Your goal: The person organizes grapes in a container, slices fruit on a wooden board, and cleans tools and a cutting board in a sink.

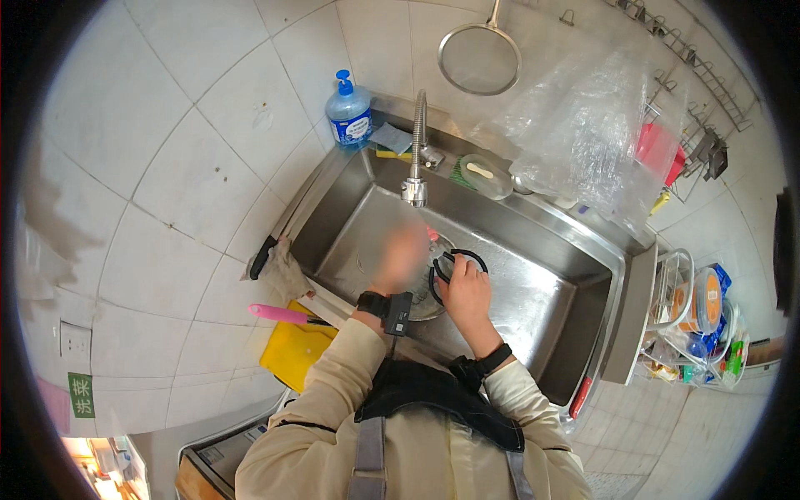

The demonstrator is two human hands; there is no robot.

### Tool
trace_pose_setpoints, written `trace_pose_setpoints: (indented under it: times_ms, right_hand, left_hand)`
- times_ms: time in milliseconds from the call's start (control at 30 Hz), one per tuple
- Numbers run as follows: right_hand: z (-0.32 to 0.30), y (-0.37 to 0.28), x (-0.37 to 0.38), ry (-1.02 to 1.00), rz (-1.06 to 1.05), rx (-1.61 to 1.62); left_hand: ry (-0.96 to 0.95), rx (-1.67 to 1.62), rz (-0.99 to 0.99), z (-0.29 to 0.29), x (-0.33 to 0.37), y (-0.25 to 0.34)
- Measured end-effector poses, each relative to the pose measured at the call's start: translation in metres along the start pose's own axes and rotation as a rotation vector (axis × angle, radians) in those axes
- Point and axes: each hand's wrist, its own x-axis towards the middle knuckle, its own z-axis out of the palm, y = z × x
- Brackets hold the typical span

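Observation:
My right hand (468, 287) is over the middle of the sink (542, 287), its fingers closed on a thing with curved black loops (434, 282). The loops look like large handles, but its kind is not plain. My left hand (398, 254) is beside it, under the faucet, and a blur hides its fingers. A small pinkish-red piece (432, 234) shows between the hands. Beneath them is a round, pale, shiny shape, partly covered and hard to make out. The metal faucet (416, 179) hangs just beyond my left hand.
A blue pump bottle (348, 115), a grey sponge (391, 138) and a clear soap box (487, 177) line the back ledge. A rag (287, 271), a pink-handled tool (279, 313) and a yellow cloth (296, 354) lie left. A strainer (479, 60) and plastic bags (575, 125) hang behind.

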Motion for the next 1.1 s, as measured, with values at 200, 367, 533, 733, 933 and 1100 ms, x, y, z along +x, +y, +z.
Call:
trace_pose_setpoints:
  times_ms: [200, 367, 533, 733, 933, 1100]
  right_hand:
    - [0.000, -0.001, -0.002, 0.018, 0.003, -0.010]
    - [-0.005, 0.005, -0.009, 0.019, 0.009, 0.020]
    - [-0.013, 0.007, -0.002, 0.062, 0.019, 0.063]
    - [-0.005, 0.006, 0.007, -0.009, 0.025, 0.059]
    - [0.006, -0.002, 0.007, -0.057, 0.003, 0.016]
    - [0.000, -0.005, 0.013, -0.050, -0.007, 0.037]
  left_hand:
    - [0.042, -0.090, -0.011, 0.010, 0.000, 0.005]
    - [-0.049, 0.787, -0.040, -0.008, 0.012, 0.008]
    - [0.442, -0.554, -0.218, -0.024, 0.015, -0.031]
    - [0.026, -0.357, -0.399, 0.024, -0.005, 0.003]
    - [0.084, -0.233, -0.257, 0.017, -0.010, 0.007]
    - [0.251, -0.190, -0.345, 0.027, 0.010, 0.018]
